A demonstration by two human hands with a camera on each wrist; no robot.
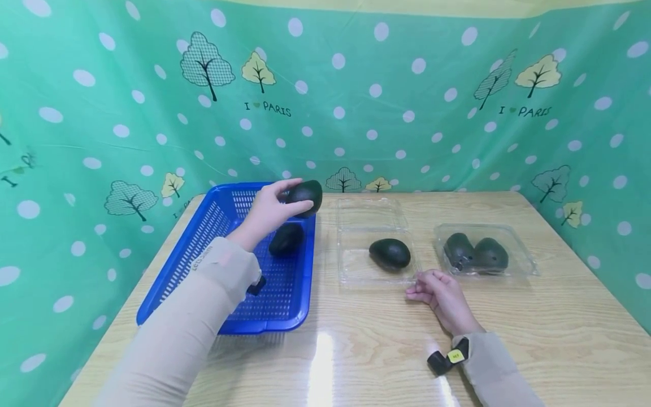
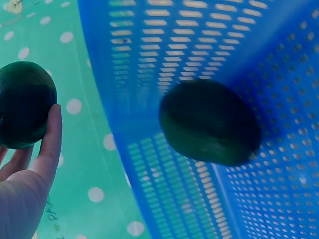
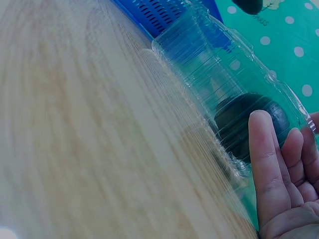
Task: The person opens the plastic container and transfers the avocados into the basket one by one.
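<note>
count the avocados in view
5 avocados: one in left grip, one in blue basket, one in open box, two in rightmost box; the left sleeve may hide more.

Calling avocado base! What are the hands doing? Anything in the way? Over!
Left hand holding avocado, raised near blue basket. Right hand at near right corner of open clear box. Another avocado inside box. No blockage seen.

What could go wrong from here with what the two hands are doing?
The held avocado is up at the far right corner of the blue basket; being rounded and smooth-looking, it might slip from the left hand. The open clear container looks thin, so it could shift or tip if the right hand, at its near right corner, pulls on it. The avocado inside it could then roll.
</note>
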